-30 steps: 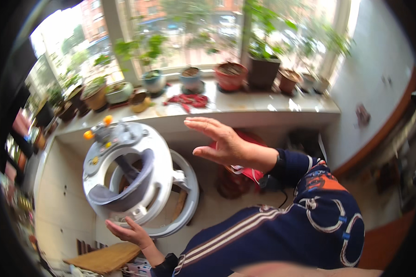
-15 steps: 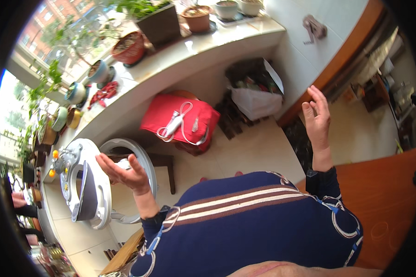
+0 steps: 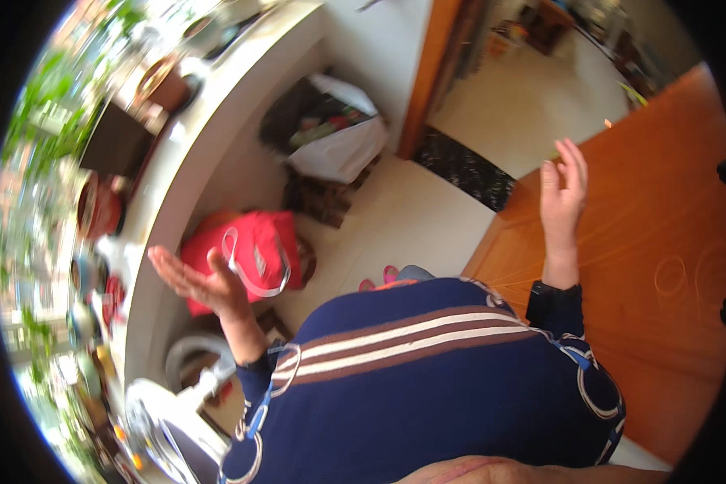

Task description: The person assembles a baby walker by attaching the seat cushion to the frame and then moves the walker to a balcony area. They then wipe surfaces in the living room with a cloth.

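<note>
My left hand (image 3: 206, 284) is raised with its fingers stretched out and holds nothing. In the picture it overlaps the edge of a red cloth-covered seat or box (image 3: 258, 242), on which a white cable (image 3: 254, 284) lies looped. My right hand (image 3: 565, 189) is also lifted, palm inward and fingers up, with nothing in it. Behind it stands an open orange-brown wooden door (image 3: 645, 242). Neither hand touches anything.
A white bag (image 3: 347, 149) filled with mixed items stands by the wall. Potted plants, one in a brown pot (image 3: 163, 85), line the window ledge (image 3: 218, 89). A white and grey baby walker (image 3: 165, 419) is at lower left. Beyond a dark doorway threshold (image 3: 464, 165) lies another room.
My view has swung to the right, so the ledge, red cover and bag sit further left, and more of the door and doorway shows. Both hands stay raised and open.
</note>
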Tool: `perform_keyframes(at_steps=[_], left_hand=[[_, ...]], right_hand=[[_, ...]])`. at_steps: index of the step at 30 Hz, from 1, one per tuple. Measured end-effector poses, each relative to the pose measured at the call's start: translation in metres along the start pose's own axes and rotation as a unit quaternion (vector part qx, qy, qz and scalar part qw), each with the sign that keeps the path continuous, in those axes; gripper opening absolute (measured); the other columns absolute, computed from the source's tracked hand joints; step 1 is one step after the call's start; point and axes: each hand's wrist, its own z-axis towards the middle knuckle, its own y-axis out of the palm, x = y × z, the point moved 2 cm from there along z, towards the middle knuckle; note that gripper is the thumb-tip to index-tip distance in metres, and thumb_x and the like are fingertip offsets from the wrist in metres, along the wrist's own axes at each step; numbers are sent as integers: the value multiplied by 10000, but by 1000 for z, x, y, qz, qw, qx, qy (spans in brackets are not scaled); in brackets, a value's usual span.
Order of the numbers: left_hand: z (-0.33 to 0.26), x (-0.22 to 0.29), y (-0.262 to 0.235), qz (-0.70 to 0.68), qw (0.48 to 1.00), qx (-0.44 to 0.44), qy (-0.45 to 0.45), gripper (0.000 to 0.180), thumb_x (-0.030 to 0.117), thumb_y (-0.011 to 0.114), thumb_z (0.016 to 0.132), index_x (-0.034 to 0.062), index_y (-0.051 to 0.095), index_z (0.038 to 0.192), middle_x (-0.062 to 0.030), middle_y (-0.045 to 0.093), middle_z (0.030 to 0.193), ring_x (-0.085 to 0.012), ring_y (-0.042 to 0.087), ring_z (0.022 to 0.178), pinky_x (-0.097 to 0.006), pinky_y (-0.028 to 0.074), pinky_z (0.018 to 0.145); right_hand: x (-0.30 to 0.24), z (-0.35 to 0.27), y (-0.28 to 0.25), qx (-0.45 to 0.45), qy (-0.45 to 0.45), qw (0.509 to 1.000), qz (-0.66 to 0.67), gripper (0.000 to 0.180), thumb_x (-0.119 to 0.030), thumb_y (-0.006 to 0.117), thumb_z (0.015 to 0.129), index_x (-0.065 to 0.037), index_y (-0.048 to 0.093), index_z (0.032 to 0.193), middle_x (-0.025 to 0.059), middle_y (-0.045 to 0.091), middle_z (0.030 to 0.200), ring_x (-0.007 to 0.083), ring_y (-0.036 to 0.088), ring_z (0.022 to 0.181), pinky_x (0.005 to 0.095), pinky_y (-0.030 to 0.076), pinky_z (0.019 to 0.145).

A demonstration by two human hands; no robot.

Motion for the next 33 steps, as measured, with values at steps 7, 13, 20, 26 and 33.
perform_keyframes(at_steps=[7, 13, 20, 26, 33], left_hand=[[19, 83, 113, -135, 987, -87, 19, 815, 541, 562, 986, 8, 323, 1555, -260, 304, 1592, -424, 321, 1464, -536, 282, 1181], [53, 209, 211, -228, 964, -121, 66, 850, 567, 543, 985, 3, 286, 1567, -268, 270, 1602, -431, 299, 1472, -537, 258, 1190], [91, 447, 343, -446, 864, -164, 169, 922, 612, 584, 940, -26, 306, 1545, -287, 266, 1590, -447, 300, 1462, -526, 269, 1186], [105, 609, 435, -531, 791, -178, 245, 934, 593, 657, 896, 16, 325, 1552, -302, 284, 1585, -458, 346, 1421, -533, 299, 1132], [124, 749, 570, -565, 766, -195, 238, 945, 568, 679, 891, 26, 299, 1566, -282, 269, 1599, -430, 324, 1438, -510, 284, 1151]], right_hand=[[54, 32, 12, -9, -18, 996, -92, 426, -208, 733, 907, 13, 626, 1254, 212, 551, 1380, 389, 552, 1238, 444, 458, 1047], [146, 109, 19, 61, 9, 995, -82, 438, -222, 735, 904, 9, 614, 1257, 213, 556, 1369, 387, 547, 1241, 446, 450, 1054], [267, 229, -20, 151, 52, 984, -75, 423, -179, 721, 899, 2, 611, 1266, 204, 571, 1367, 375, 557, 1248, 445, 451, 1056], [349, 285, -38, 183, 105, 974, -85, 407, -114, 701, 887, 2, 606, 1266, 234, 551, 1380, 394, 545, 1260, 449, 441, 1061], [474, 352, -34, 256, 159, 951, -73, 405, -120, 710, 887, -5, 612, 1263, 209, 560, 1374, 345, 561, 1238, 400, 493, 966]])
